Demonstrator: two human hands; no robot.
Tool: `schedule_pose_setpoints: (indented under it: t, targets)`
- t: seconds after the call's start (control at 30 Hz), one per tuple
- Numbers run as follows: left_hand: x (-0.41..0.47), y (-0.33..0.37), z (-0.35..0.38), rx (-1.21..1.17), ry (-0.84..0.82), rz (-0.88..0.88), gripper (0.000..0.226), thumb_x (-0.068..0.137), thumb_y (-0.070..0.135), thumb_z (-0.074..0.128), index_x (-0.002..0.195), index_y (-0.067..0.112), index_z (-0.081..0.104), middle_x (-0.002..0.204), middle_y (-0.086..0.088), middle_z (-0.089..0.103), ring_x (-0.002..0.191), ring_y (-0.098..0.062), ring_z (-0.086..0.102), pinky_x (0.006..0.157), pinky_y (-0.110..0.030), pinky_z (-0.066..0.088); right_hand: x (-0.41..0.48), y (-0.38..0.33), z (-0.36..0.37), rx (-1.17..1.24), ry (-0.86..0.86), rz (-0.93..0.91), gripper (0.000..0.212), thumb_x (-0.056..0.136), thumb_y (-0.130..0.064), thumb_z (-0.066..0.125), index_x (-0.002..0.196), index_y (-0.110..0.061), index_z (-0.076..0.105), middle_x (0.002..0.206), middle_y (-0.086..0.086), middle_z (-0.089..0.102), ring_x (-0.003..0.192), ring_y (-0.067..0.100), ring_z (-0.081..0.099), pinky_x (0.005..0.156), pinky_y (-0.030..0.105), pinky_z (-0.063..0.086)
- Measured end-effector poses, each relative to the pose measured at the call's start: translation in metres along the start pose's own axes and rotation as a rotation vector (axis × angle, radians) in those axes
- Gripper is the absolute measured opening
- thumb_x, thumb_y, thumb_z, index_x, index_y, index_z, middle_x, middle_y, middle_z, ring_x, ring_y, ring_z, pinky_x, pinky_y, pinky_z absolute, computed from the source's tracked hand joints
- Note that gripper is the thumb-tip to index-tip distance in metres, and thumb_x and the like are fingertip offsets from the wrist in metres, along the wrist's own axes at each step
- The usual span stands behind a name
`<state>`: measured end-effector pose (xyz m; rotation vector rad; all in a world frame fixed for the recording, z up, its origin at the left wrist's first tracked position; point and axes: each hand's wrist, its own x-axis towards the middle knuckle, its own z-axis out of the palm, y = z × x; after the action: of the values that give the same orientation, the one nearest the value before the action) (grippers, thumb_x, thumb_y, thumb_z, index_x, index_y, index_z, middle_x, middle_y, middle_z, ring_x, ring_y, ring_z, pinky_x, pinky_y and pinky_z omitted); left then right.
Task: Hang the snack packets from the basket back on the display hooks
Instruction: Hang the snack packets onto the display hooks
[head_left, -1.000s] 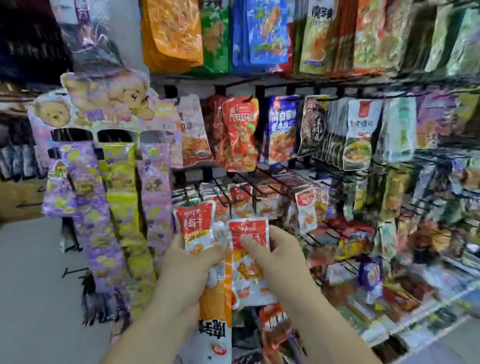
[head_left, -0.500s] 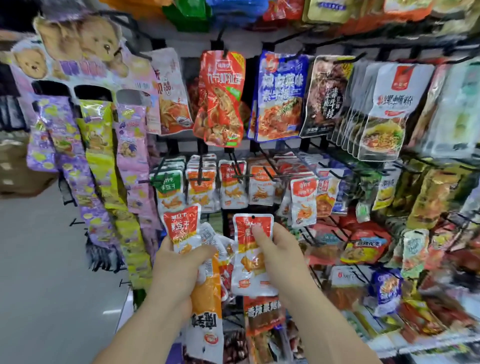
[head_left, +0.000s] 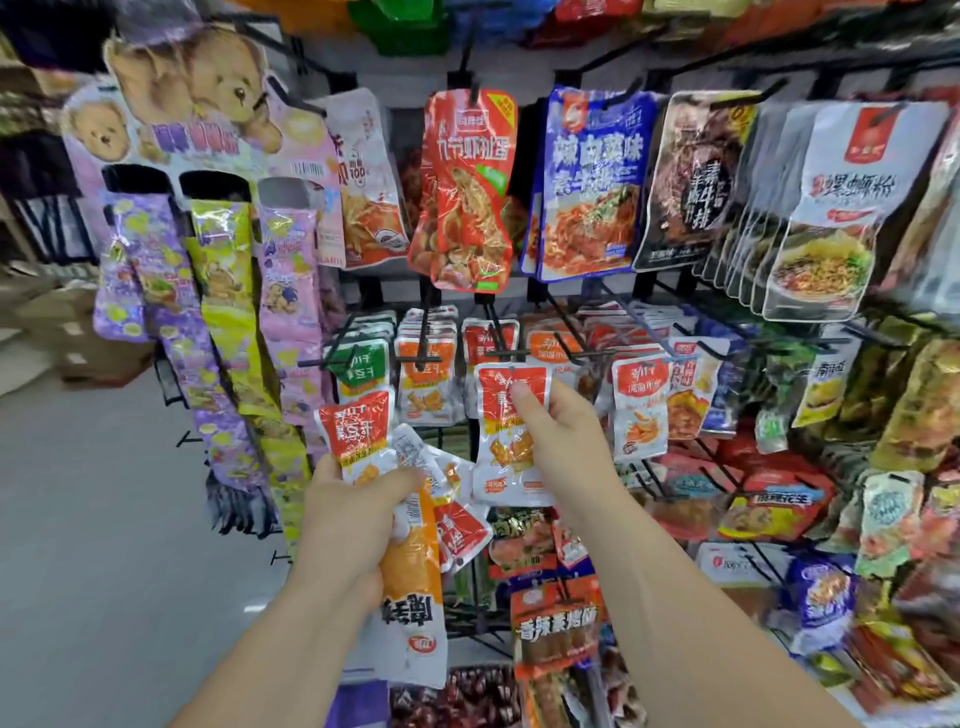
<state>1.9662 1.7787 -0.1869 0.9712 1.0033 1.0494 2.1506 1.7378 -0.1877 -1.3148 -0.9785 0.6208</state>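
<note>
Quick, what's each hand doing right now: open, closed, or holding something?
Left hand: closed round a bunch of packets.
Right hand: pinches one red-topped packet.

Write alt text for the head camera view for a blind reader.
A right hand holds a small red and white plastic snack packet just below a black wire hook on a packed display rack; the left hand grips several more packets.

Shop, snack aisle. Wire hooks (head_left: 566, 338) from 12 to 3 o'clock, packed with hanging snack packets (head_left: 465, 192). Bear-printed card display (head_left: 192, 93) with candy strips (head_left: 228, 291) at 10 o'clock. Grey floor (head_left: 104, 519) at 8.
</note>
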Motion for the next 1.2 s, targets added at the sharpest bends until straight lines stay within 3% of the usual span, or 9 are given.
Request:
schedule_pose_setpoints:
  t: [0.07, 0.13, 0.2, 0.37, 0.5, 0.6, 0.8, 0.93, 1.2]
  targets:
    - [0.001, 0.000, 0.000, 0.018, 0.004, 0.001, 0.037, 0.083, -0.008, 0.078, 0.099, 0.019, 0.058, 0.069, -0.006, 0.063, 0.043, -0.015, 0.057, 0.043, -0.026, 0.048, 0.002, 0.000, 0.001, -0.011, 0.010, 0.019, 0.032, 0.107, -0.040, 0.053, 0.094, -0.011, 0.062, 0.068, -0.004, 0.047, 0.059, 0.012, 0.041, 0.059, 0.023, 0.038]
    - [0.002, 0.001, 0.002, 0.017, 0.009, 0.001, 0.038, 0.082, -0.008, 0.080, 0.100, 0.020, 0.060, 0.079, -0.009, 0.069, 0.056, -0.023, 0.066, 0.049, -0.035, 0.056, 0.004, -0.001, 0.002, -0.016, 0.010, 0.020, 0.030, 0.107, -0.036, 0.053, 0.085, -0.017, 0.060, 0.062, -0.014, 0.048, 0.056, 0.005, 0.043, 0.056, 0.015, 0.038]
    - [0.004, 0.000, 0.002, 0.014, 0.012, -0.004, 0.039, 0.081, -0.008, 0.080, 0.101, 0.019, 0.060, 0.078, -0.008, 0.070, 0.056, -0.023, 0.068, 0.045, -0.036, 0.056, 0.007, -0.001, 0.002, -0.038, 0.017, 0.015, 0.033, 0.108, -0.032, 0.053, 0.076, -0.022, 0.053, 0.053, -0.020, 0.044, 0.049, -0.001, 0.039, 0.051, 0.010, 0.034]
    - [0.006, 0.002, 0.003, 0.013, 0.007, -0.010, 0.038, 0.081, -0.008, 0.080, 0.099, 0.019, 0.060, 0.077, -0.007, 0.071, 0.052, -0.020, 0.069, 0.043, -0.034, 0.055, 0.011, -0.002, 0.012, -0.021, 0.009, 0.017, 0.024, 0.106, -0.036, 0.054, 0.108, -0.017, 0.070, 0.083, 0.000, 0.065, 0.069, 0.009, 0.058, 0.064, 0.021, 0.048]
    - [0.007, 0.003, 0.001, 0.009, 0.005, -0.026, 0.038, 0.082, -0.008, 0.080, 0.102, 0.019, 0.062, 0.079, -0.006, 0.073, 0.054, -0.022, 0.072, 0.045, -0.035, 0.055, 0.009, -0.001, 0.009, -0.025, 0.008, 0.017, 0.024, 0.107, -0.032, 0.053, 0.093, -0.019, 0.066, 0.064, -0.016, 0.057, 0.053, -0.001, 0.048, 0.055, 0.012, 0.040]
    - [0.009, 0.002, 0.001, 0.009, 0.004, -0.028, 0.038, 0.082, -0.007, 0.080, 0.102, 0.019, 0.062, 0.078, -0.006, 0.073, 0.054, -0.020, 0.071, 0.045, -0.034, 0.055, 0.005, -0.004, 0.006, -0.025, 0.018, 0.008, 0.036, 0.109, -0.025, 0.051, 0.073, -0.028, 0.049, 0.046, -0.022, 0.044, 0.042, -0.002, 0.041, 0.048, 0.007, 0.032]
    - [0.010, 0.000, 0.002, 0.007, -0.010, -0.029, 0.039, 0.082, -0.008, 0.080, 0.106, 0.017, 0.062, 0.076, -0.004, 0.073, 0.055, -0.020, 0.071, 0.047, -0.034, 0.055, 0.007, -0.006, 0.005, -0.015, 0.042, 0.034, 0.042, 0.107, -0.031, 0.055, 0.067, -0.029, 0.043, 0.048, -0.018, 0.034, 0.044, 0.003, 0.031, 0.047, 0.010, 0.028]
    - [0.009, 0.000, 0.002, -0.001, -0.012, -0.023, 0.040, 0.082, -0.008, 0.079, 0.106, 0.018, 0.062, 0.078, -0.005, 0.074, 0.056, -0.021, 0.072, 0.046, -0.034, 0.055, 0.009, -0.007, 0.005, -0.011, 0.003, 0.052, 0.033, 0.107, -0.033, 0.054, 0.074, -0.028, 0.055, 0.051, -0.019, 0.045, 0.047, 0.000, 0.041, 0.052, 0.012, 0.036]
    - [0.008, -0.002, -0.001, 0.001, 0.009, -0.021, 0.038, 0.082, -0.009, 0.078, 0.102, 0.019, 0.061, 0.078, -0.007, 0.074, 0.056, -0.024, 0.071, 0.047, -0.037, 0.057, 0.007, -0.016, 0.004, -0.026, 0.015, 0.087, 0.041, 0.109, -0.025, 0.052, 0.068, -0.026, 0.044, 0.040, -0.018, 0.038, 0.036, 0.001, 0.035, 0.042, 0.010, 0.030]
